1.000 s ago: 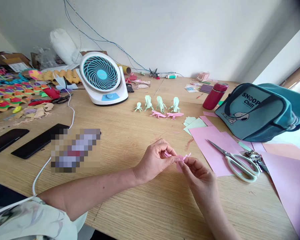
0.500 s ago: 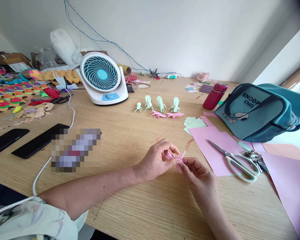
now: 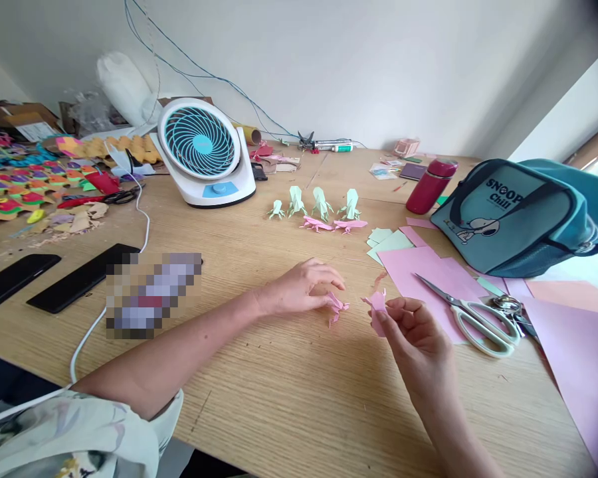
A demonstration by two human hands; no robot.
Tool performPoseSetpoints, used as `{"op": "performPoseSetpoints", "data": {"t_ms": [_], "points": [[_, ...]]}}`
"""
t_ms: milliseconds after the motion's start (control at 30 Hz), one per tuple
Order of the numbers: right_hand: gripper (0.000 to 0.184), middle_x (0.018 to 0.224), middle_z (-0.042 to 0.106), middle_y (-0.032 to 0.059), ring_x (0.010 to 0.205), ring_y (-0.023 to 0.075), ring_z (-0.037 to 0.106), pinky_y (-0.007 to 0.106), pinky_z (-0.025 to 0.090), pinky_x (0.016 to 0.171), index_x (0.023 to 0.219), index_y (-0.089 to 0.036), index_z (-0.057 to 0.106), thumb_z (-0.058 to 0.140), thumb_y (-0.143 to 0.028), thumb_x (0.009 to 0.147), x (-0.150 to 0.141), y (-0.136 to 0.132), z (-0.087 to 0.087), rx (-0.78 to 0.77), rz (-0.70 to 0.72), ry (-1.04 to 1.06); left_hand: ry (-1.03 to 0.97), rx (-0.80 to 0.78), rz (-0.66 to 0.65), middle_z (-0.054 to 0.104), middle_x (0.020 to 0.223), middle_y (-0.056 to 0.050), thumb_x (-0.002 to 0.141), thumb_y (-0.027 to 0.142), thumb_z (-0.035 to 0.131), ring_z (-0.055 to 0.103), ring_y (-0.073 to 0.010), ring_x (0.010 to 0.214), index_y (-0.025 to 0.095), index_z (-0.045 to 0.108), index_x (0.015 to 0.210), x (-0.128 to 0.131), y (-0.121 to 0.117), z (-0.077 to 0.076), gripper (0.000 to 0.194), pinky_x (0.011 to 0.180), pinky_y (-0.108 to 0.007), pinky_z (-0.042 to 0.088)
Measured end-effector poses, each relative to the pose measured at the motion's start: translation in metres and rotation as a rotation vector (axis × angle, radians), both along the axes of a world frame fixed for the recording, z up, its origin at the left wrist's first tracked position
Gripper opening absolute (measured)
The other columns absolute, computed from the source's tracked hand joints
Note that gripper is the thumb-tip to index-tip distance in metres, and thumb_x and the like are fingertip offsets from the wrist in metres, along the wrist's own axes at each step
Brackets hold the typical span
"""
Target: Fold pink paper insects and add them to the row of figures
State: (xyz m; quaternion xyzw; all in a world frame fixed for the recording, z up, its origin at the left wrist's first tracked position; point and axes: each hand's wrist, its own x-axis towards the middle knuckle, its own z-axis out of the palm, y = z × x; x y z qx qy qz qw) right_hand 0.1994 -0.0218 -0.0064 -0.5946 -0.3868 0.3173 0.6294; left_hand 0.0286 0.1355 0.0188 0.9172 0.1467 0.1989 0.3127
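My left hand pinches a small pink folded-paper piece with thin leg-like points at its thumb tip, low over the table. The fingers behind that piece are partly hidden. In my right hand, thumb and fingers close on a second pink folded-paper piece, which has a flat body and pointed ends. A gap separates the two pieces. Beyond my hands, two pink paper insects lie in front of several standing pale green paper insects.
Scissors lie on pink paper sheets at right, near a teal bag and red bottle. Green paper pieces lie nearby. A fan, a white cable and black strips are at left.
My hands have moved apart, left hand to the left and right hand to the right. The pink paper between them now shows as two separate pieces, one at each hand.
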Motion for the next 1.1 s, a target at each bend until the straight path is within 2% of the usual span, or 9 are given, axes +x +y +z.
{"op": "performPoseSetpoints", "data": {"t_ms": [67,167,367,567,767,967,1100], "points": [[0.019,0.083,0.061,-0.0005,0.075,0.0147,0.057,0.028,0.047,0.067,0.09,-0.024,0.062,0.072,-0.038,0.084,0.002,0.0,0.001,-0.008,0.018,-0.006,0.071,0.08,-0.075,0.07,0.119,-0.004,0.087,0.031,0.07,0.056,-0.0217,0.115,0.022,0.069,0.109,-0.003,0.006,-0.002,0.024,0.103,-0.036,0.038],[0.017,0.084,0.062,0.0001,0.076,0.0146,0.057,0.028,0.047,0.068,0.09,-0.023,0.064,0.072,-0.038,0.084,0.001,0.0,0.0,-0.026,0.058,-0.027,0.142,0.147,-0.107,0.073,0.111,-0.002,0.089,0.032,0.066,0.057,-0.0205,0.11,0.023,0.07,0.107,-0.003,0.006,-0.007,0.02,0.1,-0.035,0.038],[0.02,0.081,0.063,0.0,0.07,0.0137,0.058,0.026,0.048,0.065,0.089,-0.022,0.066,0.071,-0.041,0.084,-0.003,0.0,-0.002,-0.093,0.11,-0.003,0.092,0.189,-0.04,0.074,0.102,-0.002,0.093,0.036,0.061,0.059,-0.0187,0.101,0.024,0.072,0.101,-0.001,-0.001,-0.005,0.019,0.097,-0.034,0.038],[0.025,0.08,0.064,0.0018,0.066,0.0144,0.057,0.027,0.049,0.061,0.089,-0.021,0.067,0.073,-0.044,0.081,-0.003,0.0,-0.001,-0.123,0.041,-0.002,-0.054,0.218,0.073,0.074,0.098,-0.001,0.092,0.033,0.061,0.06,-0.0163,0.093,0.024,0.072,0.1,0.0,-0.012,0.005,0.017,0.091,-0.032,0.039],[0.026,0.074,0.063,0.0011,0.064,0.0137,0.056,0.026,0.049,0.06,0.086,-0.02,0.068,0.075,-0.044,0.078,-0.004,-0.001,0.005,-0.073,-0.006,0.026,-0.06,0.259,0.089,0.074,0.097,0.0,0.091,0.031,0.063,0.059,-0.017,0.094,0.025,0.073,0.096,0.001,-0.017,0.008,0.013,0.091,-0.032,0.038],[0.023,0.074,0.064,0.0007,0.065,0.0123,0.057,0.025,0.049,0.061,0.087,-0.021,0.07,0.074,-0.042,0.08,-0.004,-0.001,0.006,-0.041,0.045,0.089,-0.081,0.27,0.09,0.074,0.094,0.0,0.09,0.033,0.065,0.059,-0.0167,0.093,0.024,0.072,0.098,0.002,-0.023,0.009,0.014,0.09,-0.032,0.037],[0.022,0.075,0.065,0.0009,0.064,0.0127,0.057,0.025,0.05,0.06,0.086,-0.021,0.07,0.075,-0.042,0.079,-0.007,0.0,0.006,-0.017,0.025,0.05,-0.091,0.278,0.098,0.074,0.095,0.001,0.09,0.032,0.065,0.059,-0.0167,0.093,0.024,0.072,0.098,0.003,-0.026,0.012,0.013,0.09,-0.032,0.037]]}}
